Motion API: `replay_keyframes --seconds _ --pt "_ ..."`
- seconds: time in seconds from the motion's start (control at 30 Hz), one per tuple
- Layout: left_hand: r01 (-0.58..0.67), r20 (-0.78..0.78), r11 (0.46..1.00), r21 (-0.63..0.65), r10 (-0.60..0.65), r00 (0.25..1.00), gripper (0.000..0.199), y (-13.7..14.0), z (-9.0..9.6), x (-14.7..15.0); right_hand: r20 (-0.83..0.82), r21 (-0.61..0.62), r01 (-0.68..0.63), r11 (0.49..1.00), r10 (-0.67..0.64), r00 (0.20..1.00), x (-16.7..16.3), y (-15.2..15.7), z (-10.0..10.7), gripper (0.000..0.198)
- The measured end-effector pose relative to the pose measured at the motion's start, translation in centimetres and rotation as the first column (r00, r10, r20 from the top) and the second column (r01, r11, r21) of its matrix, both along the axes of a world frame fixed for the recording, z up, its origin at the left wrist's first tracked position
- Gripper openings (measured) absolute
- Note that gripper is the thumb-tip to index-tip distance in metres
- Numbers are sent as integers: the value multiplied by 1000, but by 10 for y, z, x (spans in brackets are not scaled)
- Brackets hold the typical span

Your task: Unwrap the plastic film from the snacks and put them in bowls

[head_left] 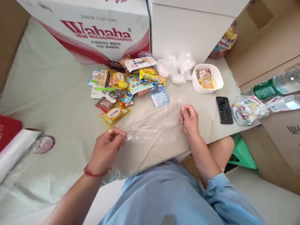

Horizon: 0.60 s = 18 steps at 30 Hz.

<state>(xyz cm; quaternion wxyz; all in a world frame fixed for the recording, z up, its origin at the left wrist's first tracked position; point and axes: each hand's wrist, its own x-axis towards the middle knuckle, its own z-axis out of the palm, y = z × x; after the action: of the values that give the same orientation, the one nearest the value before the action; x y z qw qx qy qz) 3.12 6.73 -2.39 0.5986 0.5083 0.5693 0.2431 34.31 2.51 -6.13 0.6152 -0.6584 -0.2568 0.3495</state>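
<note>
A clear plastic bag [156, 128] is stretched flat between my two hands, just over the cloth-covered table. My left hand [109, 148], with a red cord at the wrist, pinches one end of it. My right hand [189, 120] is closed on the other end, thumb against fingers. Beyond the bag lies a heap of packaged snacks, with a yellow snack packet [114, 114] nearest my left hand. A light blue packet [160, 98] lies flat just past the bag. Crumpled clear bags [177, 67] sit to the right of the heap.
A white Wahaha carton [98, 34] stands behind the snacks. At the right are a white bowl [219, 79] holding snack packets, a black phone [224, 110], a tied bag [248, 111] and plastic bottles [269, 89]. A round pinkish object [43, 144] lies at the left.
</note>
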Motion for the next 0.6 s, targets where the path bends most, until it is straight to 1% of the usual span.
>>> replay_keyframes --seconds 0.03,0.07,0.13,0.17,0.2,0.23,0.27,0.3,0.33,0.37,0.4,0.43,0.47,0.5,0.57,0.6 --pt "28 -98 999 -30 -31 995 22 -11 0 -12 -16 -5 -27 1000 27 1000 -1 -2 -1 34" --pt "104 -183 992 -75 -117 976 25 -19 2 -21 -21 -17 -66 998 66 998 -2 -5 -2 33" --pt "255 -335 961 -110 -278 900 30 -29 11 -34 -2 -58 -138 989 138 990 -5 -9 -3 30" --pt "305 -413 949 -74 -308 857 32 -29 18 -36 23 -79 -157 984 160 987 -6 -11 -3 29" --pt "325 -500 946 16 -274 822 30 -28 27 -36 55 -94 -169 981 174 983 -7 -12 -1 27" --pt "322 -578 934 157 -178 796 26 -25 36 -32 91 -105 -176 979 186 978 -9 -13 0 25" --pt "315 -619 891 328 -50 784 20 -22 46 -26 131 -110 -185 976 199 971 -10 -13 3 24" --pt "316 -611 808 497 68 788 13 -18 55 -18 171 -111 -196 974 213 962 -11 -13 5 23" --pt "327 -560 694 641 131 818 10 -14 62 -7 210 -109 -213 971 232 950 -12 -13 8 21" --pt "362 -501 579 731 96 860 13 -9 67 5 248 -109 -237 965 257 934 -13 -13 11 20" --pt "404 -458 478 780 -2 889 17 -5 69 19 285 -108 -264 959 284 916 -14 -13 14 20" --pt "440 -434 409 800 -114 894 19 0 69 33 321 -110 -291 950 311 894 -16 -13 17 20" --pt "467 -426 388 795 -190 884 19 6 66 47 357 -112 -316 942 335 872 -17 -13 19 20" --pt "468 -428 418 779 -192 883 22 12 60 60 391 -115 -334 935 352 850 -18 -13 21 21" --pt "438 -450 537 721 -118 885 39 27 46 84 453 -117 -351 929 365 814 -18 -15 22 23" --pt "445 -487 596 669 -101 868 50 34 38 93 478 -116 -354 928 365 799 -18 -16 21 24"
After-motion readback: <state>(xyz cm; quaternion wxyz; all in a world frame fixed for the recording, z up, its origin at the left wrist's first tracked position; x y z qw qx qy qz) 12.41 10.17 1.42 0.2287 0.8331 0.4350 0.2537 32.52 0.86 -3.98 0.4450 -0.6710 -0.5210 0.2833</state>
